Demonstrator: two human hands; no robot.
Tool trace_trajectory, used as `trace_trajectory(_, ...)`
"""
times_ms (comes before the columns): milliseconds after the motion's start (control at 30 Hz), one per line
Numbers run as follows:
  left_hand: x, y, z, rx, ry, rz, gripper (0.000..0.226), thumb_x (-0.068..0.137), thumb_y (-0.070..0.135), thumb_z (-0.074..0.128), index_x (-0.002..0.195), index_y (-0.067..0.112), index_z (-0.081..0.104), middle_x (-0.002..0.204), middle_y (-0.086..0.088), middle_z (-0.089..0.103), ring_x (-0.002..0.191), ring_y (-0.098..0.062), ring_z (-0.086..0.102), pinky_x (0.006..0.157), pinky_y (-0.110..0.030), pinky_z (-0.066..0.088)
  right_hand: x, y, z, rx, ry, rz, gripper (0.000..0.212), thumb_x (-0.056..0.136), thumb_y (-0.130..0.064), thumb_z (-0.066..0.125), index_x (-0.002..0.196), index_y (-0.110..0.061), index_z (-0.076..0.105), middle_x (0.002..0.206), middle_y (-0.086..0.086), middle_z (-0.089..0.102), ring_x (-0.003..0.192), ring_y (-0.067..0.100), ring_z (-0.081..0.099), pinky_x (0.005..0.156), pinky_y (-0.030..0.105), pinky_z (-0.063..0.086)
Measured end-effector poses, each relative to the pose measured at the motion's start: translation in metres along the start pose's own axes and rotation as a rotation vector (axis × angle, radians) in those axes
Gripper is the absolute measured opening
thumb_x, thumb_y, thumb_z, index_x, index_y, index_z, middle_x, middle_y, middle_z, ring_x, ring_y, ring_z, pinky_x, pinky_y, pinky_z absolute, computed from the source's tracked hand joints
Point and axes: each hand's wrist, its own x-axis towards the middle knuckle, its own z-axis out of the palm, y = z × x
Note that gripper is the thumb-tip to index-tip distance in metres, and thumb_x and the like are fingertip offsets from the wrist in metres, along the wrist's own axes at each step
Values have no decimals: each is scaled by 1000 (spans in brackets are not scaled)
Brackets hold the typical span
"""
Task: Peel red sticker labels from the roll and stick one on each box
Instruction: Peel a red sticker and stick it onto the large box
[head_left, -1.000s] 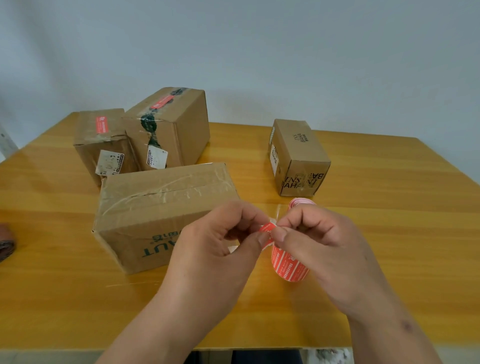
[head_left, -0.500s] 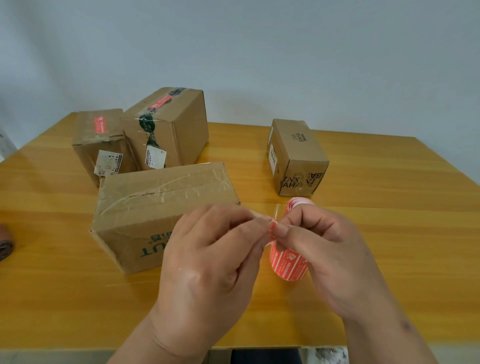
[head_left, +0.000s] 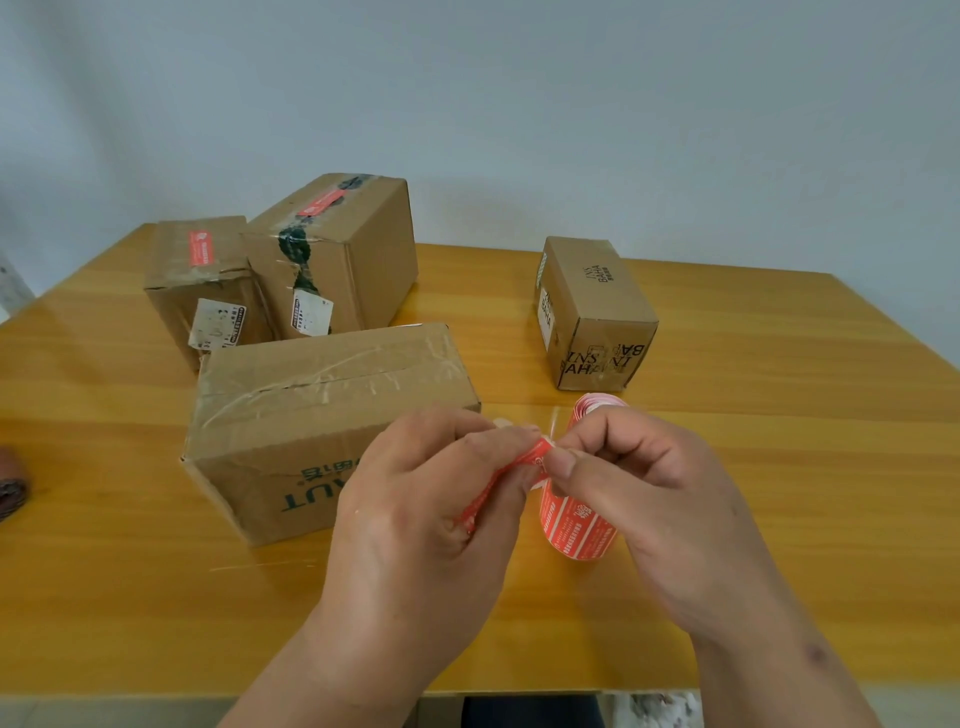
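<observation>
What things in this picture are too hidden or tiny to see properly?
- Head view: much of the sticker roll is hidden by the right hand.
- The peeled red sticker is partly covered by the left hand.
- Sticker print: too small to read.
- Dark object: cut off by the left edge.

Bare table (head_left: 779, 467) right; big box (head_left: 322, 415) probably blocks left

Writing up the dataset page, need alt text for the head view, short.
Two hands peel a red sticker from a label roll above a wooden table: left hand pulls the sticker, right hand holds the roll. Four cardboard boxes sit behind; the two far-left ones already carry red stickers.
</observation>
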Motion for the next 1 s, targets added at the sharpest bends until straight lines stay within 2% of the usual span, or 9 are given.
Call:
trace_trajectory(200, 0, -2, -1, 125, 17, 164, 13, 86, 16, 74, 97, 12, 77, 93, 1, 72, 84, -15, 67, 67, -38, 51, 1, 0, 1, 29, 19, 20, 24, 73, -35, 68, 66, -13, 65, 59, 2, 55, 60, 14, 49, 57, 28, 39)
trace_trajectory(333, 0, -3, -3, 191, 22, 213, 12, 87, 18, 72, 97, 13, 78, 91, 1, 72, 81, -16, 67, 64, -40, 48, 2, -3, 0, -8, 39, 23, 24, 76, -34, 65, 67, -12, 64, 63, 14, 55, 60, 17, 48, 56, 32, 38)
trace_trajectory(400, 1, -1, -3, 162, 29, 172, 13, 86, 18, 73, 98, 14, 76, 93, 2, 71, 81, -17, 66, 64, -40, 49, 3, -4, -1, -28, 51, 20, 25, 76, -36, 65, 67, -12, 63, 63, 11, 55, 60, 16, 49, 57, 32, 40)
trace_trajectory(533, 11, 15, -10, -29, 12, -148, 6, 84, 33, 69, 81, 28, 69, 76, 14, 64, 72, -9, 60, 62, -18, 48, 3, -5, -1, -43, 78, -29, 17, 77, -41, 72, 73, -24, 70, 69, -5, 64, 65, 8, 57, 60, 23, 43)
trace_trajectory(600, 18, 25, -13, -147, -127, -403, 19, 81, 46, 66, 71, 30, 71, 66, 8, 65, 65, -8, 59, 57, -14, 47, 3, -6, -1, -22, 82, -64, 9, 76, -35, 69, 77, -27, 73, 73, -6, 68, 68, 6, 61, 60, 18, 45)
trace_trajectory(667, 22, 27, -15, -288, -270, -574, 21, 76, 53, 62, 76, 35, 73, 68, -1, 66, 54, -10, 52, 52, -17, 42, 3, -5, -1, -23, 62, -106, 5, 80, -30, 71, 82, -26, 74, 78, -4, 70, 77, 12, 64, 64, 19, 47)
trace_trajectory(733, 22, 25, -16, -437, -314, -697, 28, 73, 54, 59, 78, 31, 74, 71, -3, 68, 62, -16, 58, 62, -20, 44, 3, -2, 0, -23, 34, -133, 5, 79, -25, 71, 84, -25, 74, 79, -3, 70, 80, 16, 65, 68, 22, 47)
trace_trajectory(800, 20, 18, -16, -612, -301, -803, 33, 67, 55, 61, 74, 26, 75, 73, 4, 70, 72, -8, 62, 73, -28, 45, 3, 0, 0, -19, 12, -142, 8, 78, -22, 70, 84, -25, 74, 79, -5, 69, 80, 14, 65, 68, 21, 46)
trace_trajectory(1000, 20, 10, -16, -821, -325, -911, 18, 74, 35, 78, 63, 22, 71, 72, -1, 66, 72, -11, 59, 74, -34, 45, 5, 1, 1, -66, 15, -162, 10, 77, -23, 69, 85, -29, 73, 81, -8, 69, 82, 15, 66, 68, 19, 46)
